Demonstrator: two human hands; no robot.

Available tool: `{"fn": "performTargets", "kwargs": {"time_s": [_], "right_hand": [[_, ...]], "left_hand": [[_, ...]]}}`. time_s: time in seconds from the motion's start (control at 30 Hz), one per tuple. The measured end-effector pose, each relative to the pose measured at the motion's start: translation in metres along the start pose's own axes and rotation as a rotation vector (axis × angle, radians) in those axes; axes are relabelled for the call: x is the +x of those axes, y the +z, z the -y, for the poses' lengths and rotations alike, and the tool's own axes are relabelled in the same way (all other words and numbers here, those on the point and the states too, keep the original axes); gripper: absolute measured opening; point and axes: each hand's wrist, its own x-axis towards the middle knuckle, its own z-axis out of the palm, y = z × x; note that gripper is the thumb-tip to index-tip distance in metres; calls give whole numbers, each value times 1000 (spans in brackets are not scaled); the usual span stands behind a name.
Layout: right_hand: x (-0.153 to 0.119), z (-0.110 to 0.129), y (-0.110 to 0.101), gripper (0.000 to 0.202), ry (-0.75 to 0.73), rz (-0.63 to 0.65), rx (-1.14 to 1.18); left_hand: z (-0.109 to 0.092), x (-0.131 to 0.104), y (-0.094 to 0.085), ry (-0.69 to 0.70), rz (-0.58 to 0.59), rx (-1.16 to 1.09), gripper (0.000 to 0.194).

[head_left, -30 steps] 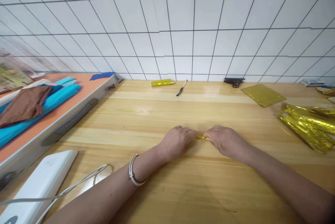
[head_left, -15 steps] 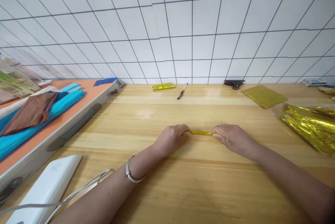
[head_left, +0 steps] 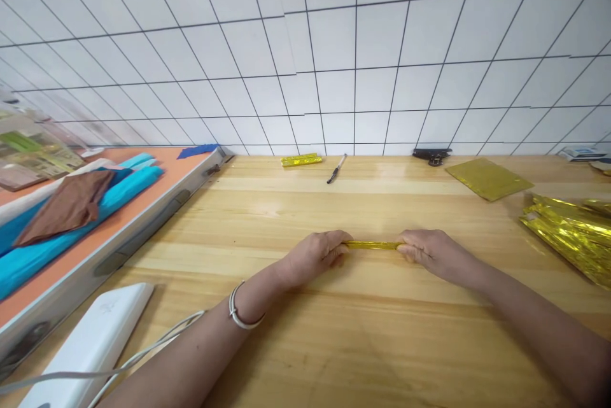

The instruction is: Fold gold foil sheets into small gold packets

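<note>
A narrow folded strip of shiny gold foil (head_left: 373,245) stretches between my two hands, low over the middle of the wooden table. My left hand (head_left: 319,255), with a silver bangle at the wrist, is closed on the strip's left end. Its right end is pinched by my right hand (head_left: 433,253). Both ends of the strip are hidden in the fingers. Whether the strip touches the table I cannot tell.
Against the tiled wall lie gold foil pieces (head_left: 301,160), a pen (head_left: 337,168) and a black clip-like object (head_left: 432,155). A flat gold square (head_left: 489,179) and crumpled gold foil (head_left: 570,230) are rightward. Leftward are a white device (head_left: 90,344), a cable and an orange-topped board (head_left: 191,169) with coloured rolls.
My hands have drawn slightly farther apart, so a little more of the foil strip shows between them. The whole view has shifted slightly.
</note>
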Motion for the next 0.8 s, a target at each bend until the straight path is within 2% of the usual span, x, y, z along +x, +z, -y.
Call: {"fn": "performTargets", "kwargs": {"time_s": [0.1, 0.2, 0.33, 0.47, 0.6, 0.8], "right_hand": [[0, -2, -1, 29, -12, 47, 47], [0, -3, -1, 30, -7, 39, -26], [1, -4, 2, 29, 15, -12, -227], [2, -5, 4, 27, -17, -15, -426], [3, -4, 0, 29, -74, -8, -482], [1, -6, -4, 33, -102, 21, -358]], "left_hand": [[4, 1, 2, -92, -57, -97, 20], [10, 1, 2, -120, -129, 38, 21], [16, 1, 1, -4, -175, 425, 23], [21, 2, 2, 105, -177, 601, 23], [24, 5, 4, 141, -169, 616, 24], [26, 6, 5, 130, -141, 444, 32]]}}
